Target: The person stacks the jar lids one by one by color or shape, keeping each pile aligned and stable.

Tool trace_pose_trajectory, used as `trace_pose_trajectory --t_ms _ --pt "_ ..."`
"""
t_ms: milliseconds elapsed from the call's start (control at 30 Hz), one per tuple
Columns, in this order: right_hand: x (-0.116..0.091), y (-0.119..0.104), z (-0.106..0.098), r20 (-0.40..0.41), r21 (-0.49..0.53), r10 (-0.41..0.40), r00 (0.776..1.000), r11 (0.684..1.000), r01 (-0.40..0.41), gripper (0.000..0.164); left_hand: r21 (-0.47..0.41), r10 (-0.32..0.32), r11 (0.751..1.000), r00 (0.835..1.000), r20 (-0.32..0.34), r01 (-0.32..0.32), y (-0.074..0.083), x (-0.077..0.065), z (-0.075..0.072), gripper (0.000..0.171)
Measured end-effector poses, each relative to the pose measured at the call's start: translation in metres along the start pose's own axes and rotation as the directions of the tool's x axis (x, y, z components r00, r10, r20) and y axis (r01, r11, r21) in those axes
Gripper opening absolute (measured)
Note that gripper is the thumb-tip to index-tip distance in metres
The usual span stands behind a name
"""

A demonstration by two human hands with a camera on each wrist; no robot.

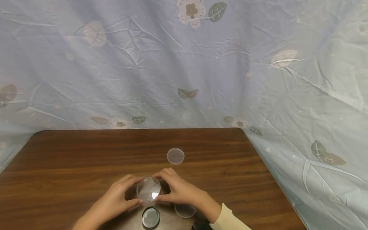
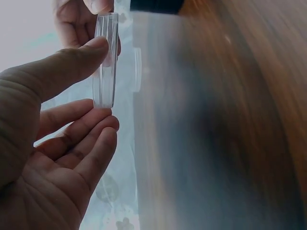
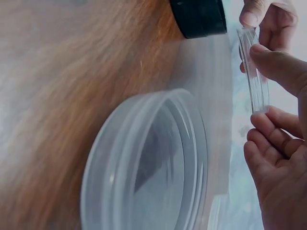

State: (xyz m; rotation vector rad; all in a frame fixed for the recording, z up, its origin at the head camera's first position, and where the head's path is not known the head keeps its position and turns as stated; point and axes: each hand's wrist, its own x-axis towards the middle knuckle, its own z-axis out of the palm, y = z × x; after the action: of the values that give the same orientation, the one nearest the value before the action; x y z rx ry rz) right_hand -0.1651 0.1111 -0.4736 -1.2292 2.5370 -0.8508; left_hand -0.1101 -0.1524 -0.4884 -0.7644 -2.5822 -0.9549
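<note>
A clear round petri dish (image 1: 148, 190) is raised between my two hands, above the near part of the table. My left hand (image 1: 119, 195) grips its left edge, thumb on the near side and fingers on the far side. Opposite it, my right hand (image 1: 181, 190) pinches the right edge in the same way. Seen edge-on in the left wrist view, the dish (image 2: 105, 62) shows layered rims. Below the hands lies a round black-rimmed piece (image 1: 150, 218) with a shiny grey face. A second clear dish (image 3: 144, 167) sits under my right forearm, partly hidden in the head view.
Another clear round dish (image 1: 175, 156) lies flat farther back on the brown wooden table (image 1: 86, 156). A black object (image 1: 200, 225) shows by the right sleeve, mostly cut off. Patterned cloth (image 1: 161, 70) hangs behind the table and along its right side.
</note>
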Motion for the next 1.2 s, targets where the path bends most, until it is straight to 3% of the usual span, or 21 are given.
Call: trace_pose_trajectory --t_ms 433,700,867,1200 --pt "-0.034 0.005 -0.015 -0.059 0.052 0.042 0.997 0.998 -0.039 0.063 -0.081 0.004 0.997 0.99 0.14 0.007 0.024 0.022 0.008 0.064" --pt "-0.053 0.01 -0.02 -0.079 0.061 0.064 0.995 0.996 -0.06 0.063 -0.072 -0.004 0.997 0.98 0.2 0.019 0.039 0.032 0.017 0.061" --pt "-0.065 0.014 -0.02 -0.08 0.073 0.097 0.992 0.993 -0.092 0.065 -0.094 -0.005 0.995 0.973 0.232 0.028 0.048 0.035 0.024 0.06" --pt "-0.087 0.025 -0.017 -0.103 0.064 0.086 0.991 0.995 -0.08 0.062 -0.11 -0.011 0.993 0.962 0.272 0.042 0.062 0.036 0.039 0.061"
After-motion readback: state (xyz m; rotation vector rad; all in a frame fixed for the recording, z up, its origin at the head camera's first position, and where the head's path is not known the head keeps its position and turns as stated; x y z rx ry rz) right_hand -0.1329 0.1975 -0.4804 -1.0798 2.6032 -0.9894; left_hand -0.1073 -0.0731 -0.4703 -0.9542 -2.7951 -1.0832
